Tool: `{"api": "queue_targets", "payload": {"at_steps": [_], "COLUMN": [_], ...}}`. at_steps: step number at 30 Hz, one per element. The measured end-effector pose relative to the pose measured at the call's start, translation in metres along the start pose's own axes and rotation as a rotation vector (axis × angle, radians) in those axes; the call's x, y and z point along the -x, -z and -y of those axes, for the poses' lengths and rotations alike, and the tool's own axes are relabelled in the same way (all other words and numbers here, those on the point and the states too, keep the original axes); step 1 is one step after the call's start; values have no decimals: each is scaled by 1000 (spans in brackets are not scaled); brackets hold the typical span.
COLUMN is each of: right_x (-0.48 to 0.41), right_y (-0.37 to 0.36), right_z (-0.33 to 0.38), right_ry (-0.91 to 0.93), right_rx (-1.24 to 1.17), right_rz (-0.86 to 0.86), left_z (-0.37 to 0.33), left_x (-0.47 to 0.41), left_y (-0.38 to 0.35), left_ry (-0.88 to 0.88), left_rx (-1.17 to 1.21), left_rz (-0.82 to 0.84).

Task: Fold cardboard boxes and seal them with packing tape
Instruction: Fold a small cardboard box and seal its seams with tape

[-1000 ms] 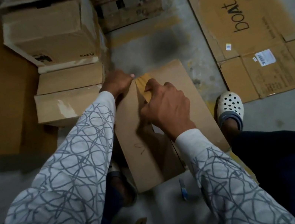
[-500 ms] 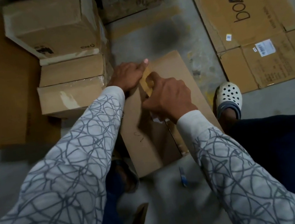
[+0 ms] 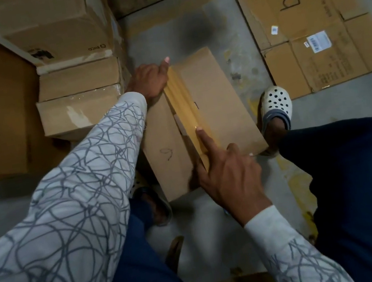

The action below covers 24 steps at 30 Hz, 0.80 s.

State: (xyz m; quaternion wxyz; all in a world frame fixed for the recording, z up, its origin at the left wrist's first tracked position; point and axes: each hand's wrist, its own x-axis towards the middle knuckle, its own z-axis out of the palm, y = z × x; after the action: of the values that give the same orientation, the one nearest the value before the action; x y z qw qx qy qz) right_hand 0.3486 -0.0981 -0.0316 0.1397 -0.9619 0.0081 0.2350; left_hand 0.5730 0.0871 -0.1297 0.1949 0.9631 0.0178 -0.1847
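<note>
Our right hand (image 3: 230, 177), lower centre, grasps nothing: its index finger (image 3: 206, 142) lies straight, pressing the tape strip (image 3: 183, 102) along the cardboard box (image 3: 217, 101) on the floor (image 3: 232, 42) mid-frame. Beyond, our left hand (image 3: 148, 80) rests on the box's far end; whether it grips, we cannot tell.

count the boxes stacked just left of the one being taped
2: an upper box sits on a lower box, just left of the box being taped. Others may be hidden behind them.

dim grey concrete floor (image 3: 225, 43), stained dark and yellow.
</note>
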Motion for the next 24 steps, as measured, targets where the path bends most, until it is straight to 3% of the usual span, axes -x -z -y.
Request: {"api": "queue_targets", "payload": {"at_steps": [8,15,18,21,24], "right_x": [47,25,13,10,9], "right_y": [-41,-97,-105,-108,-109], "right_z": [-28,-48,-53,-55,-57], "right_ry": [-71,-43,-17,-7,13], "right_rx": [-56,-300,-331,-333,-340], "right_rz": [86,89,103,85,92], "left_z": [-2,-2,-2,-13,-31], "left_x": [6,7,17,49,98], "left_y": [1,-4,-14,-35,-63], "left_ry": [56,-69,-205,-269,-270], "left_rx": [17,-88,-236,-362,-339], "left_rz": [-39,-99,-155,-201,-190]}}
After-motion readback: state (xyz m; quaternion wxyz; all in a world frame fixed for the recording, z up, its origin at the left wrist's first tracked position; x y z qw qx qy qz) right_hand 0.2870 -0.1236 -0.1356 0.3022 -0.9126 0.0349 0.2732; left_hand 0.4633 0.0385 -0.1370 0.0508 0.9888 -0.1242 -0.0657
